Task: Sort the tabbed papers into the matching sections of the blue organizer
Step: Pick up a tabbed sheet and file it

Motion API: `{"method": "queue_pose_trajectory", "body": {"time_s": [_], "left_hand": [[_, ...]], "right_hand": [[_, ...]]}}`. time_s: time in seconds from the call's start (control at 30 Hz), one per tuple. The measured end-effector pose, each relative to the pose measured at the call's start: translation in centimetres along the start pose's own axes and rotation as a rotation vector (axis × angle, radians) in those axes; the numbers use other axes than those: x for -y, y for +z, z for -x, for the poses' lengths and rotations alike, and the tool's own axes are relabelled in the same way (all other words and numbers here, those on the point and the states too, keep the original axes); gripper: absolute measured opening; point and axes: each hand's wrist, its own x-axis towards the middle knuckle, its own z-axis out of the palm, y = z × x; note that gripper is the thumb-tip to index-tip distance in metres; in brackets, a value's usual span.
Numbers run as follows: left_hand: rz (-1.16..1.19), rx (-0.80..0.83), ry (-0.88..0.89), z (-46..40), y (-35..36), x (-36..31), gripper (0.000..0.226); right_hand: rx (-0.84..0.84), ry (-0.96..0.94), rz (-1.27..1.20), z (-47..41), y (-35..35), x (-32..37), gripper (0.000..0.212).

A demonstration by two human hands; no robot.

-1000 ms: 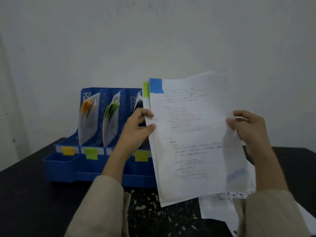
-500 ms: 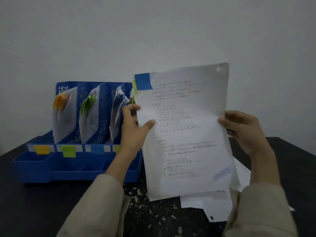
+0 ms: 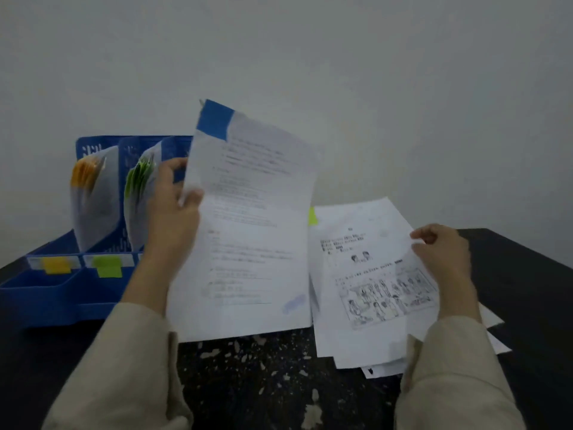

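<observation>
My left hand (image 3: 173, 212) pinches 1 blue-tabbed sheet (image 3: 248, 231) upright, just right of the blue organizer (image 3: 46, 293). My right hand (image 3: 440, 252) pinches the remaining stack (image 3: 372, 280), further right. Risk: the limp sheet buckles on a divider, landing among the green-tabbed papers (image 3: 139, 178).

just one head cam, looking forward and down, close over the black table (image 3: 511, 274), wall right behind it
</observation>
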Motion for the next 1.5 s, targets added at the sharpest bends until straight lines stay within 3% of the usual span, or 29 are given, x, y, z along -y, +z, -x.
{"method": "queue_pose_trajectory", "body": {"time_s": [0.23, 0.3, 0.37, 0.57, 0.63, 0.7, 0.77, 0.8, 0.9, 0.97, 1.07, 1.13, 1.23, 1.37, 1.5], "left_hand": [[0.012, -0.04, -0.071, -0.7, -2.8, 1.4, 0.038], [0.007, -0.056, -0.062, -0.7, -3.0, 1.4, 0.036], [-0.001, -0.067, -0.054, -0.7, -3.1, 1.3, 0.033], [0.03, -0.118, 0.015, -0.7, -2.6, -0.7, 0.025], [0.028, -0.108, 0.053, -0.5, -2.5, -1.5, 0.021], [-0.002, -0.054, 0.096, -0.4, -2.6, -1.9, 0.017], [-0.055, -0.006, 0.145, -0.5, -3.1, -1.8, 0.015], [-0.063, 0.007, 0.159, -0.6, -3.6, -1.7, 0.015], [-0.056, 0.013, 0.14, -0.5, -5.3, -1.5, 0.016], [-0.031, 0.051, 0.071, -0.3, -7.1, -1.6, 0.025], [-0.134, 0.146, -0.104, 0.3, -10.7, -1.4, 0.04], [-0.207, 0.162, -0.194, 1.0, -13.1, -1.0, 0.031], [-0.227, 0.032, -0.273, 2.0, -15.8, -0.7, 0.017], [-0.258, -0.145, -0.25, 2.7, -17.4, -1.3, 0.021], [-0.28, -0.221, -0.212, 2.7, -17.9, -1.4, 0.026]], "right_hand": [[0.111, 0.29, 0.147, 1.1, 3.0, -2.2, 0.03], [0.164, 0.289, 0.247, 1.0, 3.1, -1.6, 0.036], [0.175, 0.151, 0.234, 0.7, 2.7, 0.0, 0.038], [0.257, -0.455, -0.332, 4.1, 2.0, 13.2, 0.013], [0.198, -0.612, -0.413, 5.8, 2.7, 17.6, 0.02], [0.048, -0.759, -0.36, 6.8, 2.8, 20.9, 0.033], [0.024, -0.864, -0.27, 7.0, 2.9, 23.2, 0.045], [0.07, -0.894, -0.208, 7.0, 2.9, 24.1, 0.044], [0.194, -0.934, -0.082, 7.5, 3.3, 26.5, 0.007], [0.249, -0.902, -0.173, 7.7, 3.5, 27.8, 0.024], [0.382, -0.83, -0.366, 8.2, 3.6, 29.8, 0.012], [0.465, -0.822, -0.429, 8.6, 3.7, 31.2, 0.008], [0.579, -0.855, -0.456, 9.3, 4.3, 33.1, 0.01], [0.676, -0.898, -0.47, 10.4, 5.3, 35.1, 0.02], [0.666, -0.916, -0.516, 11.0, 6.1, 36.5, 0.018]]}}
